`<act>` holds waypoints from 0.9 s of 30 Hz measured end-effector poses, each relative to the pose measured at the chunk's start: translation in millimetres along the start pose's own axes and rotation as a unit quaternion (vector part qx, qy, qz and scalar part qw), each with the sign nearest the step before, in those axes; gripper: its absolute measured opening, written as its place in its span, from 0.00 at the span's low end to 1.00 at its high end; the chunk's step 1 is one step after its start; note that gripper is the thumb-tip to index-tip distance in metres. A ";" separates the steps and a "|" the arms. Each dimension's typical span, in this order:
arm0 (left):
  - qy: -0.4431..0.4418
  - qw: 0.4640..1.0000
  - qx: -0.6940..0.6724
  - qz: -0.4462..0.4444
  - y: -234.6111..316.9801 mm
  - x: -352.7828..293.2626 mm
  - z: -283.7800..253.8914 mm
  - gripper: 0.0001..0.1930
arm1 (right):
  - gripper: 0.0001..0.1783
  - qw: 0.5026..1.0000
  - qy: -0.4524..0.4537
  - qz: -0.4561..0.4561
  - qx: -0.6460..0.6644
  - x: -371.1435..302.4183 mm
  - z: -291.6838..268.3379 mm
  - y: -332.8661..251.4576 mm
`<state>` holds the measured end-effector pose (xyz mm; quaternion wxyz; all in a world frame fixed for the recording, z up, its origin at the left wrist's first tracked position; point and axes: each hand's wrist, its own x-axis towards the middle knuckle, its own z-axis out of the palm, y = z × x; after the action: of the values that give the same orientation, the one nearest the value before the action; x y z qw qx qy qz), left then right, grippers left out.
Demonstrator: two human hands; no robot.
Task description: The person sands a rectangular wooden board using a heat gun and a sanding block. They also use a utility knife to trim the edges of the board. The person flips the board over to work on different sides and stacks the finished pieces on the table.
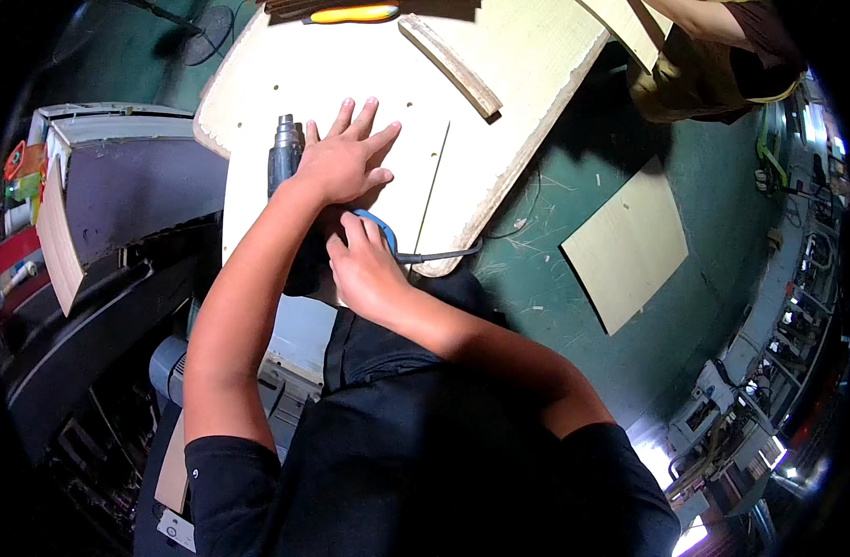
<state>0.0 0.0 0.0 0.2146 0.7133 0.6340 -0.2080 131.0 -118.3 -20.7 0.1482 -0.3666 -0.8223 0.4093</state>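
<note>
- Head view: my right hand point(365, 269) is curled around what seems to be the blue grip point(377, 226) of a corded tool point(282, 165), close to the desk point(536, 79) edge nearest me; the undersides of my fingers are hidden.
- My left hand point(343, 160) is spread palm down, fingers apart and holding nothing, seemingly resting on a pale board point(408, 198) beside the tool. I cannot tell whether that board is the desk top itself or a sheet lying on it.
- The tool lies toward the desk's left edge, its nozzle point(286, 128) pointing to the far edge. My left forearm hides its middle, so I judge, rather than see, that nozzle and grip belong together.
- I'd expect moderate weight, a hard, stiff shell and little slip at the grip. That grip is where to take hold; I'd keep skin off the metal end in case it is hot. The cord point(448, 253), bending past the desk's near right corner, may tug.
- It looks like a heat gun: dark barrel, silvery stepped nozzle, bright blue along the grip.
- The board is pale and smooth, with small dark holes and one thin dark line; probably stiff, best held by its edges.
</note>
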 end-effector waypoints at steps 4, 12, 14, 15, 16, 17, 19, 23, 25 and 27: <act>0.091 0.996 0.013 0.014 59.8 34.0 39.9 0.36 | 0.10 0.998 -0.024 -0.003 -0.064 -19.1 -86.6 66.0; 0.075 0.996 0.042 0.036 69.5 38.8 27.7 0.39 | 0.29 0.940 0.174 0.105 -0.272 74.5 -188.5 161.1; 0.094 0.995 0.000 0.045 62.7 32.2 27.1 0.41 | 0.33 0.939 0.123 0.137 -0.289 88.6 -187.3 176.5; 0.104 0.993 -0.027 0.049 63.1 28.8 25.8 0.42 | 0.35 0.944 0.086 0.145 -0.284 92.2 -188.2 179.9; 0.086 0.995 -0.018 0.039 63.3 27.1 23.2 0.42 | 0.37 0.946 0.049 0.155 -0.279 93.2 -189.2 182.8; 0.069 0.997 -0.010 0.031 63.1 26.3 19.3 0.42 | 0.38 0.950 0.039 0.173 -0.258 89.6 -188.3 184.5; 0.051 0.999 0.005 0.010 66.9 27.1 19.3 0.42 | 0.42 0.954 0.010 0.206 -0.219 72.9 -184.1 165.7; 0.063 0.998 -0.001 -0.004 73.2 31.3 19.7 0.41 | 0.50 0.970 -0.040 0.222 -0.094 18.9 -171.4 138.8; 0.072 0.997 -0.018 -0.002 71.4 29.9 20.1 0.42 | 0.54 0.971 -0.060 0.231 -0.030 0.3 -156.3 130.9; 0.080 0.996 -0.029 0.001 70.0 30.5 23.2 0.45 | 0.58 0.953 -0.113 0.280 0.004 -11.4 -147.5 117.8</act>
<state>72.4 4.4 -33.4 0.1842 0.7218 0.6541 -0.1312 275.8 3.4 -20.5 -0.0651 -0.5331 -0.6964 0.4760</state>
